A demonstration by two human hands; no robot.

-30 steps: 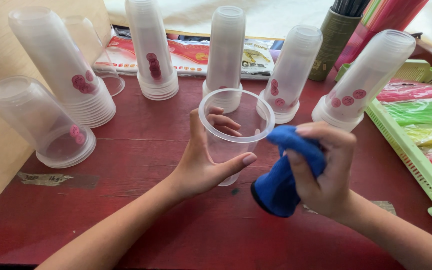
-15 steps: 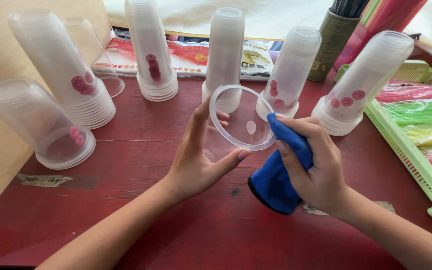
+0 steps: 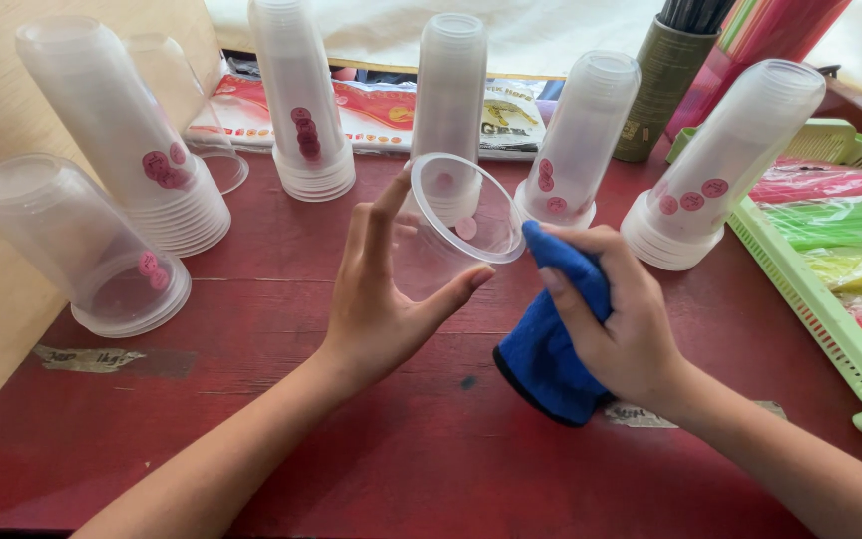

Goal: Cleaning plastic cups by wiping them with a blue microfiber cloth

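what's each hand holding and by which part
The left hand grips a clear plastic cup around its side wall, mouth tilted toward the right. The right hand clutches a bunched blue cloth around its middle.

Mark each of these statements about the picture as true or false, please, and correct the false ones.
1. The left hand holds a clear plastic cup tilted on its side. True.
2. The right hand grips a red cloth. False: the cloth is blue.
3. The stacks of cups on the red table stand upside down. True.
4. The green tray sits at the left edge of the table. False: it is at the right edge, holding coloured packets.
5. The cloth is pushed deep inside the cup. False: it is just beside the rim.
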